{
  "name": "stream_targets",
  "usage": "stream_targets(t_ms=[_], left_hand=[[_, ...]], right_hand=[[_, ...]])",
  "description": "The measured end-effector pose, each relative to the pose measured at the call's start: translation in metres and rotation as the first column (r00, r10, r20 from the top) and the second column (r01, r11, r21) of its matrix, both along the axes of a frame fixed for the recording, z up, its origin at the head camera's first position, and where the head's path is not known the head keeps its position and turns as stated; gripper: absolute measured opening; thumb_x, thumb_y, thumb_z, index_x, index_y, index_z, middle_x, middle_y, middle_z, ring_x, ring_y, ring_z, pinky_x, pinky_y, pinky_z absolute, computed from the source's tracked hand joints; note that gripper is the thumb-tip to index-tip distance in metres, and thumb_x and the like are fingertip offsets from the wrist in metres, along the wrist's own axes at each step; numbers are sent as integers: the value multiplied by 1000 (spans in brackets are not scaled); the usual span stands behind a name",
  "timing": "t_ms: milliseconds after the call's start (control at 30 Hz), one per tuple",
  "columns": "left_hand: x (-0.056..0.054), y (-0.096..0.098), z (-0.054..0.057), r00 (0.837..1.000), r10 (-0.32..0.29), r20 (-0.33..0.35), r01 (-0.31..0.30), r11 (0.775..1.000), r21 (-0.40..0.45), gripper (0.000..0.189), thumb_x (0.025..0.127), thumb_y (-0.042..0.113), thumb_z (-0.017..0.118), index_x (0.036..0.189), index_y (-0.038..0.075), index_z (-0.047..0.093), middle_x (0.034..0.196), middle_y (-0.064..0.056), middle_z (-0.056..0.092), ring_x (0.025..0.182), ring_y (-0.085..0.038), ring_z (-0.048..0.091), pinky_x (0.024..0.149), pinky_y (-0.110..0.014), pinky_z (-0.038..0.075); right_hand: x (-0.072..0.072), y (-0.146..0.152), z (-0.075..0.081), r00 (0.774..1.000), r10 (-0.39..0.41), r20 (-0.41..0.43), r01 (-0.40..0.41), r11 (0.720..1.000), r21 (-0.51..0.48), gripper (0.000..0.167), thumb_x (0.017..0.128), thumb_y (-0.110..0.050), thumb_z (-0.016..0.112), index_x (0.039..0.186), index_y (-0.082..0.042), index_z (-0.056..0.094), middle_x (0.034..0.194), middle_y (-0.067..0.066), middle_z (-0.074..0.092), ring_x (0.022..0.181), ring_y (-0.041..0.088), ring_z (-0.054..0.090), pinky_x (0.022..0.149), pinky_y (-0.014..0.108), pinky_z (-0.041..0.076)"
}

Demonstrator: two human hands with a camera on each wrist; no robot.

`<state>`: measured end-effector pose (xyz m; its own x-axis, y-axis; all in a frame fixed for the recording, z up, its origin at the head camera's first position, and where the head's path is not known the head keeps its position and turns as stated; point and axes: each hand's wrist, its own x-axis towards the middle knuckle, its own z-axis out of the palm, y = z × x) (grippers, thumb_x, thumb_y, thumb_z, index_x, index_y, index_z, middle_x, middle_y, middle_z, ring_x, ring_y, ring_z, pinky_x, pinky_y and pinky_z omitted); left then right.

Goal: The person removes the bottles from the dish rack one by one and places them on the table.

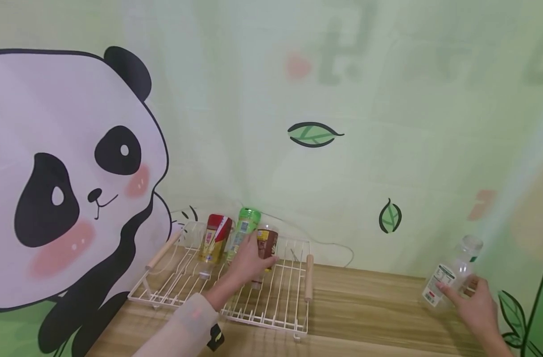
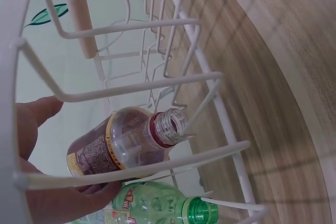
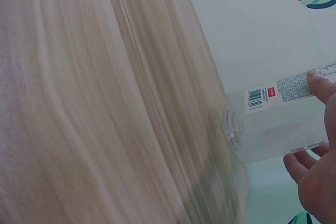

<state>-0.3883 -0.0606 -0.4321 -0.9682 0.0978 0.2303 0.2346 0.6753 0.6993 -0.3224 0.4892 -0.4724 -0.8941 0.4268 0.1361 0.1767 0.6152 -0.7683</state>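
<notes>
In the white wire rack (image 1: 262, 320), my left hand (image 1: 246, 260) is at a brown-labelled plastic bottle (image 1: 267, 242) that stands neck down. My fingers touch its side next to a green bottle (image 1: 248, 218), while the thumb (image 2: 44, 109) is spread away from it. The green bottle also points neck down, as does a bottle with a red and gold label (image 1: 215, 238) further left. Off to the right, my right hand (image 1: 476, 305) grips a clear plastic bottle (image 1: 461, 263) with a white label. Thumb and fingers lie on opposite sides of it, and its base (image 3: 233, 129) faces the tabletop.
The rack has wooden handles (image 1: 309, 277) at both ends and stands on a wood-grain table (image 1: 365, 307). Behind is a pale green cloth with a large printed panda (image 1: 97, 99) and leaves. A thin cord (image 1: 338, 244) runs along the cloth.
</notes>
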Motion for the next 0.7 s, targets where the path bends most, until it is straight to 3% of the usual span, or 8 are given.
stream_targets(t_ms=[267, 567, 700], left_hand=[[0, 3, 4, 999, 17, 32, -17, 1000, -8, 103, 94, 39, 82, 163, -9, 22, 164, -32, 30, 148, -47, 39, 116, -59, 42], [-5, 10, 3, 999, 43, 20, -42, 999, -19, 102, 93, 36, 83, 163, -8, 24, 163, -31, 33, 143, -45, 46, 113, -57, 47], [-5, 11, 1, 998, 59, 38, -57, 997, -57, 100, 93, 36, 84, 162, -8, 26, 156, -32, 42, 138, -44, 51, 109, -56, 50]], right_hand=[[-4, 1, -6, 1000, -9, -29, 9, 1000, 18, 106, 99, -53, 70, 159, 14, 14, 155, 46, 31, 137, 62, 39, 106, 71, 42], [-8, 2, -11, 999, 13, -36, -12, 1000, 9, 105, 99, -52, 71, 156, 15, 16, 155, 46, 30, 136, 64, 39, 105, 72, 43], [-9, -2, -16, 1000, -6, -13, 6, 1000, -10, 104, 98, -53, 72, 154, 16, 19, 152, 44, 32, 133, 60, 43, 99, 68, 47]])
